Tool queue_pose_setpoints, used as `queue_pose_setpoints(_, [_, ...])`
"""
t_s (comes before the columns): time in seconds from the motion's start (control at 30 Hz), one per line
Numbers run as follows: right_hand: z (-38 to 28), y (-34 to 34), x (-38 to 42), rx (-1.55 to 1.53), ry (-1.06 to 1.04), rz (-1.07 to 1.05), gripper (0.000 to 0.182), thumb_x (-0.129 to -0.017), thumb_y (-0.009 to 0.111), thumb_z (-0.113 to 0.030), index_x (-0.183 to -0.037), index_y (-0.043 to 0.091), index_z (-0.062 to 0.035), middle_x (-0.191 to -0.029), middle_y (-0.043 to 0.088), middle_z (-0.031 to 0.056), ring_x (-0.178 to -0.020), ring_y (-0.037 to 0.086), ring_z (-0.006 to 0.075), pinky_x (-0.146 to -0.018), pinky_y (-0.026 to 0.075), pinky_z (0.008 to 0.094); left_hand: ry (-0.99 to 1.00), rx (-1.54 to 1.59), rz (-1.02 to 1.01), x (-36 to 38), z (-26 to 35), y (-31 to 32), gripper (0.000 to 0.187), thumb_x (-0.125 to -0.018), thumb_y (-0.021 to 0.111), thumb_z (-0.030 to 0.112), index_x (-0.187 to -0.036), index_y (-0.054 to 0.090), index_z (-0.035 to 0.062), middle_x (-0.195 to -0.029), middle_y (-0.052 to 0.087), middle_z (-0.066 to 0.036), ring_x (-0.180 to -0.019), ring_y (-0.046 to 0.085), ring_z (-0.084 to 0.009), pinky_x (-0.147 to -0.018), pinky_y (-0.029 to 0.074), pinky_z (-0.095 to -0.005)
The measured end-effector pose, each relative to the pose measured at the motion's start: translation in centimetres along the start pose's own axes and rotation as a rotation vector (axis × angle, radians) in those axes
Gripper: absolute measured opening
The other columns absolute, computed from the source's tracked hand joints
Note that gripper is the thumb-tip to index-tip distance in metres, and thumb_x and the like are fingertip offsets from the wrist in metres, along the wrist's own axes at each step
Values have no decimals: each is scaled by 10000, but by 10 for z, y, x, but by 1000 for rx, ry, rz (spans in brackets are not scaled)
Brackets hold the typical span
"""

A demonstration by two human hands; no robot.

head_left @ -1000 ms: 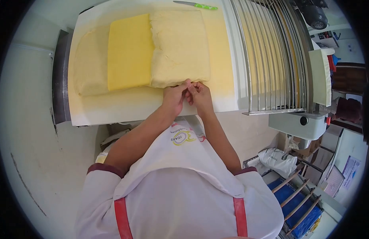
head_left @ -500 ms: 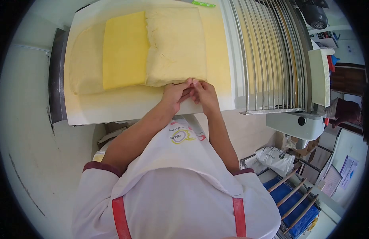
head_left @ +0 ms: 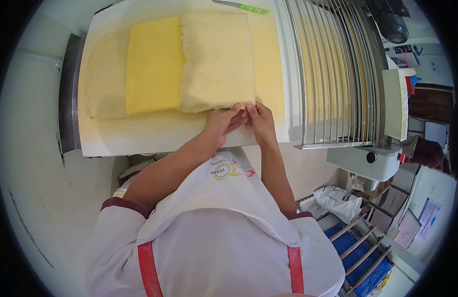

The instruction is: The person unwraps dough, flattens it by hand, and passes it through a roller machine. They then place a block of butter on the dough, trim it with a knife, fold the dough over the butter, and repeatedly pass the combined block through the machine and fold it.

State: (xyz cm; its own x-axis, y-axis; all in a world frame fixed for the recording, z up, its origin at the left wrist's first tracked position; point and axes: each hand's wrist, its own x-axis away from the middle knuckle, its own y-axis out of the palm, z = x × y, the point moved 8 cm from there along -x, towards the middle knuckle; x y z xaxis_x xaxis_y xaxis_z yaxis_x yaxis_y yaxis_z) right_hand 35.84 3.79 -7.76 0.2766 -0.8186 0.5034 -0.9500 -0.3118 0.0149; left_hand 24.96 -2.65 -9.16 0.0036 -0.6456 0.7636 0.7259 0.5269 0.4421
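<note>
Both hands meet at the dough's near edge, close to its right corner: the left hand (head_left: 221, 121) and right hand (head_left: 261, 121) pinch it. The dough (head_left: 216, 59) lies on the table (head_left: 160, 136), its thick right part bordering a yellow slab (head_left: 154, 64). Beyond lies a green-handled knife (head_left: 253, 9); to the right stands a metal guard (head_left: 304, 74). A white apron (head_left: 219, 203) fills the foreground.

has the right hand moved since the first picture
Yes, slightly rightward: the right hand is now nearer the metal rack, at the near right corner of the folded dough.
</note>
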Motion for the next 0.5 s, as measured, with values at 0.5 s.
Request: queue_pose_setpoints(0.5, [-184,2,-50,729,-607,181,212,-890,666,-195,-1046,663,-52,-741,638,43,-654,583,110,-611,469,270,582,-94,339,120,116,-216,199,-896,634,192,-1027,645,42,-944,664,-49,-918,624,-141,-849,475,-285])
